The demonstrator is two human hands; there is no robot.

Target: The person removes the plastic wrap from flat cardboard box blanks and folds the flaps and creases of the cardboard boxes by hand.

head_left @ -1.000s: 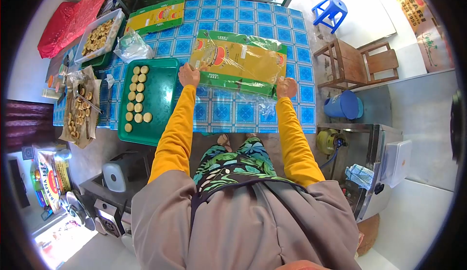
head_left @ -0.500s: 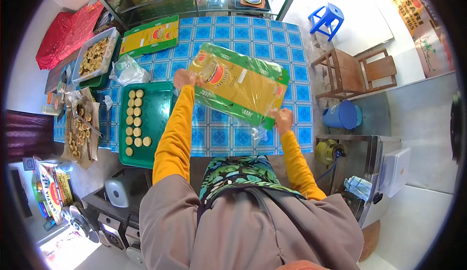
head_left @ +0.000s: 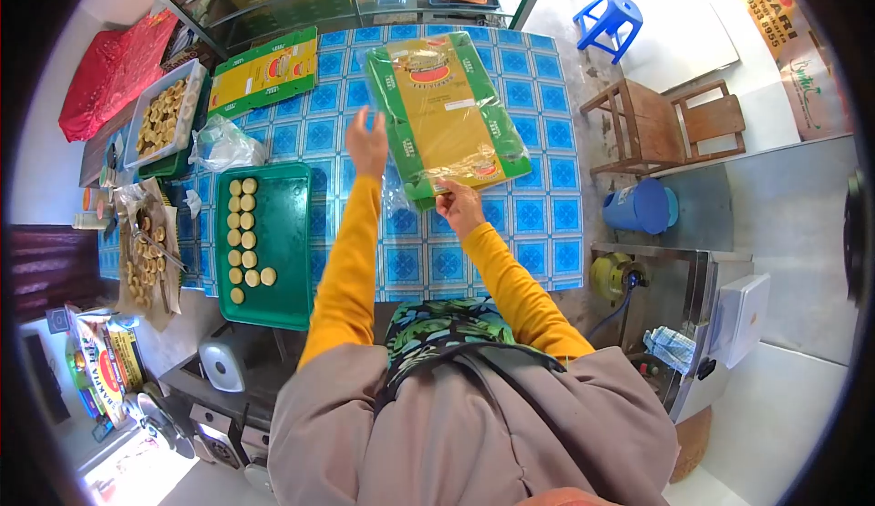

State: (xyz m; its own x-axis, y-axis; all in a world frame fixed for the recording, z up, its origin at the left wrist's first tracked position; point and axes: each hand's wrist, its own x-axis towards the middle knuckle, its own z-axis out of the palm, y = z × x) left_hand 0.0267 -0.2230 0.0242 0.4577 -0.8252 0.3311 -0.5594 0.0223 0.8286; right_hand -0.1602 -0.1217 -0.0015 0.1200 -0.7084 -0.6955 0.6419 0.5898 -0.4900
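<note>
A plastic-wrapped pack of flat green and yellow printed cardboard boxes (head_left: 447, 109) lies over the blue checked tablecloth, slightly tilted. My right hand (head_left: 460, 208) pinches its near edge, thumb on top. Just left of the pack is my left hand (head_left: 367, 144), fingers apart and holding nothing; it does not appear to touch the wrap. Left of my left forearm, a green tray (head_left: 287, 232) carries several round pale pastries (head_left: 248, 222) in rows along its left side.
Another flat printed box (head_left: 264, 70) lies at the table's far left. Near it are a crumpled clear plastic bag (head_left: 228, 144), a tub of pastries (head_left: 164, 116) and brown paper with more pastries (head_left: 146, 255). A wooden chair (head_left: 652, 123) and blue stool (head_left: 611, 23) stand at right.
The pack has turned so its long side points away from me, and it sits farther back. My left hand has let go of it. My right hand has moved left along with it.
</note>
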